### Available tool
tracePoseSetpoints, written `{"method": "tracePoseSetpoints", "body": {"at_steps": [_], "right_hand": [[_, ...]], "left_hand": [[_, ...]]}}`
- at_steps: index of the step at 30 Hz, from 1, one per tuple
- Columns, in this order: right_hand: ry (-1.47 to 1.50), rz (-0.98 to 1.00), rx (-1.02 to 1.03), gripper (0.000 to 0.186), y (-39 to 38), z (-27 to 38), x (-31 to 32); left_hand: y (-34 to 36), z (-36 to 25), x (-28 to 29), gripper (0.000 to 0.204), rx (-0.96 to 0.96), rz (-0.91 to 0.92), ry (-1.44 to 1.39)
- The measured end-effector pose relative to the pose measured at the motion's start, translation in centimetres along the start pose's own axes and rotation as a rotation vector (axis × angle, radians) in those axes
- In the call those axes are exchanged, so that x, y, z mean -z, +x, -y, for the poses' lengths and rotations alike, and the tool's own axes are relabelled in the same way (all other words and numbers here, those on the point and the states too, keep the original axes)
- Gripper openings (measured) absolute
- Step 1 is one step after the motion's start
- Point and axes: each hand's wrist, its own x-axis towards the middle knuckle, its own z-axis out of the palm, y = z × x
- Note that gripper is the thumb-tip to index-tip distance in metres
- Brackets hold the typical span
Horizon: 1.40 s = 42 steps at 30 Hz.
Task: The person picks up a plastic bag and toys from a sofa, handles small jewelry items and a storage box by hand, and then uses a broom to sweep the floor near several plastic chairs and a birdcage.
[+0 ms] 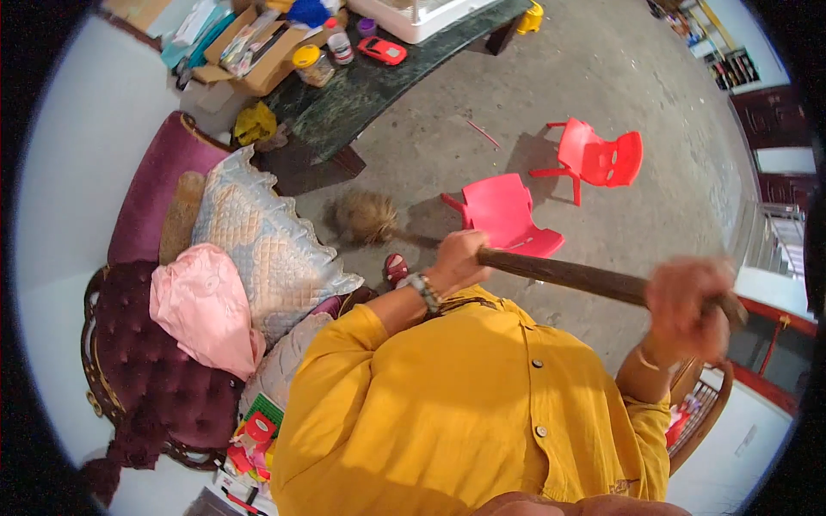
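A broom (568, 277) with a dark wooden handle slants across in front of my yellow shirt. Its bushy, straw-coloured head (366, 217) is down by the concrete floor at the left and looks blurred. My left hand (460, 262), with a beaded bracelet at the wrist, is wrapped round the handle nearer the bristles. Toward the handle's upper end my right hand (688, 310) grips it, smeared by motion. A red shoe (396, 270) shows beside the broom head.
Two red plastic chairs (502, 213) (601, 155) stand on the floor ahead. A dark stone-topped table (344, 112) carries a cardboard box, jars and a red toy car (382, 51). On the left is a purple sofa (129, 344) with a quilted cover (258, 241) and pink cloth (205, 305).
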Motion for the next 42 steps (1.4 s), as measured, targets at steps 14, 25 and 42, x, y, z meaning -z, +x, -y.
{"method": "tracePoseSetpoints", "body": {"at_steps": [14, 25, 42], "right_hand": [[-0.082, 0.085, 0.226, 0.03, -7.3, 3.6, 9.1], [-0.083, -0.385, 0.035, 0.027, -2.7, -5.7, 9.4], [-0.211, -0.84, 0.104, 0.029, 1.9, -6.9, 6.7]], "left_hand": [[8.3, -4.6, -8.7, 0.02, -0.174, 0.363, 0.046], [14.0, 5.4, -4.1, 0.02, -0.156, 0.249, 0.233], [29.3, 4.8, 0.2, 0.017, -0.226, 0.871, 0.204]]}}
